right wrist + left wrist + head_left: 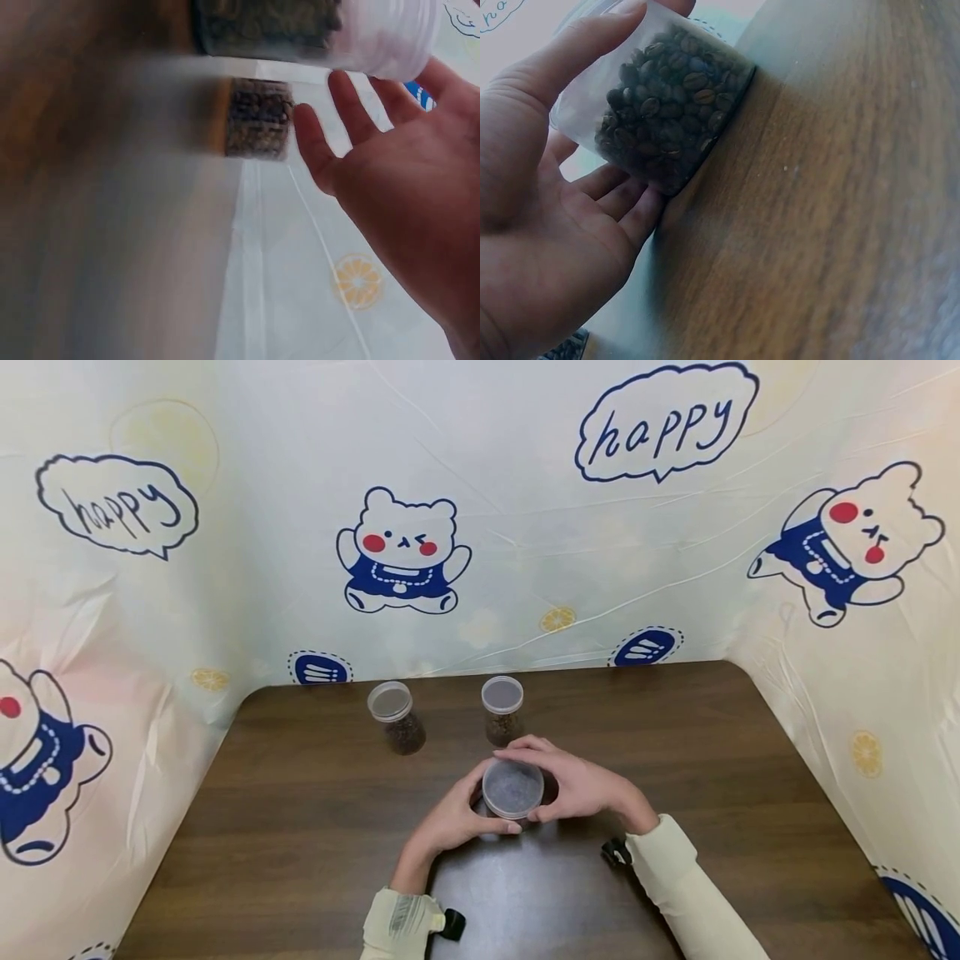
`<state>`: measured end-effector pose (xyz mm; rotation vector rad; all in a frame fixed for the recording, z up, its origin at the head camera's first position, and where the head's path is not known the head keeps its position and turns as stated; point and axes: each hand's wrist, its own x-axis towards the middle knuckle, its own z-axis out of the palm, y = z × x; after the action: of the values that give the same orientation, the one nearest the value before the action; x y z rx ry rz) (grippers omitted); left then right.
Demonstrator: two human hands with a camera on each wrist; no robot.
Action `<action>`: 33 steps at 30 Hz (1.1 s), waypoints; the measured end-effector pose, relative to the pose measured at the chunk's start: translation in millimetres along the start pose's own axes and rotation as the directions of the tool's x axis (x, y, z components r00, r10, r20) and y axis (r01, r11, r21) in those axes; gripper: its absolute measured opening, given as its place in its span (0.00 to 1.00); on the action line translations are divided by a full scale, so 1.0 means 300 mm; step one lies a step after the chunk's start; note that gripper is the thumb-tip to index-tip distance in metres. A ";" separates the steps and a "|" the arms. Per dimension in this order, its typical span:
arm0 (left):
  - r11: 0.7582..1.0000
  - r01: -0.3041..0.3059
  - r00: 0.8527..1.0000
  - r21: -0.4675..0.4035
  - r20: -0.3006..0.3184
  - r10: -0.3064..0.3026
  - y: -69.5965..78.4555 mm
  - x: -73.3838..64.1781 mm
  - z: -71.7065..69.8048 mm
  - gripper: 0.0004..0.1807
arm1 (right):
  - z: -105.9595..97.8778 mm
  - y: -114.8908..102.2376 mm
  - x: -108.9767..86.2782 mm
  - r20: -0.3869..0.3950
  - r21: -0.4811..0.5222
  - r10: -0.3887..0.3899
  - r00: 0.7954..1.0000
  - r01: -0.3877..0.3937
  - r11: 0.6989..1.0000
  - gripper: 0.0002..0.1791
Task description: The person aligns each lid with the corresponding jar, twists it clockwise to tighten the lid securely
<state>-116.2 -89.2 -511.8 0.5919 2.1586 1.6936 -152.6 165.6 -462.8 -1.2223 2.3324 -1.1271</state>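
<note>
A clear plastic jar (671, 105) of dark coffee beans stands upright on the table, under a pale round lid (513, 787). Around its left side curls my left hand (453, 817), thumb at the near side and fingers at the far side, gripping the jar. My right hand (585, 785) holds the lid's rim from the right, between the thumb in front and the forefinger behind. In the right wrist view its other fingers (356, 109) spread out below the lid. The lid sits on the jar; whether it is loose cannot be told.
Two similar lidded jars with dark contents stand farther back: one jar (396, 718) at the left, another jar (502, 710) just behind the held one. The brown wooden table (300, 827) meets a printed cloth (525, 560) at the back and sides.
</note>
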 end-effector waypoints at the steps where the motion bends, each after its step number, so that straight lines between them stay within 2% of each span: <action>1: 1.000 -0.001 1.000 -0.005 0.002 0.001 0.001 0.000 0.000 0.52 | -0.002 -0.007 -0.002 0.005 0.000 0.027 1.000 -0.027 1.000 0.52; 4: 1.000 -0.009 1.000 -0.010 0.004 0.009 0.001 -0.001 -0.003 0.52 | 0.008 -0.033 -0.009 -0.029 -0.015 0.131 0.991 -0.131 0.991 0.59; 7: 1.000 -0.026 1.000 -0.015 0.003 0.026 -0.003 -0.003 -0.006 0.51 | 0.039 -0.059 -0.017 -0.116 -0.033 0.211 0.971 -0.216 0.976 0.62; 11: 1.000 -0.030 1.000 -0.009 -0.002 0.030 -0.007 -0.002 -0.006 0.50 | 0.081 -0.074 -0.016 -0.228 -0.072 0.210 0.951 -0.232 0.970 0.53; 14: 1.000 -0.017 1.000 0.005 -0.011 0.017 -0.010 0.001 -0.004 0.51 | 0.091 -0.071 -0.014 -0.269 -0.093 0.178 0.947 -0.210 0.973 0.49; 17: 1.000 -0.007 1.000 0.008 -0.015 0.007 -0.013 0.001 -0.003 0.51 | 0.081 -0.059 -0.018 -0.259 -0.099 0.133 0.957 -0.163 0.982 0.48; 23: 1.000 -0.001 1.000 0.014 -0.017 0.001 -0.014 0.000 -0.002 0.52 | 0.047 -0.036 -0.031 -0.192 -0.108 0.063 0.979 -0.085 0.991 0.47; 33: 1.000 0.020 1.000 0.010 -0.013 -0.020 -0.005 0.003 -0.002 0.53 | 0.031 -0.036 -0.034 -0.148 -0.092 0.054 0.988 -0.068 0.993 0.48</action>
<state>-117.3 -89.6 -513.2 0.5622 2.1754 1.6819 -135.0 165.3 -461.8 -1.1266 2.5415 -1.1291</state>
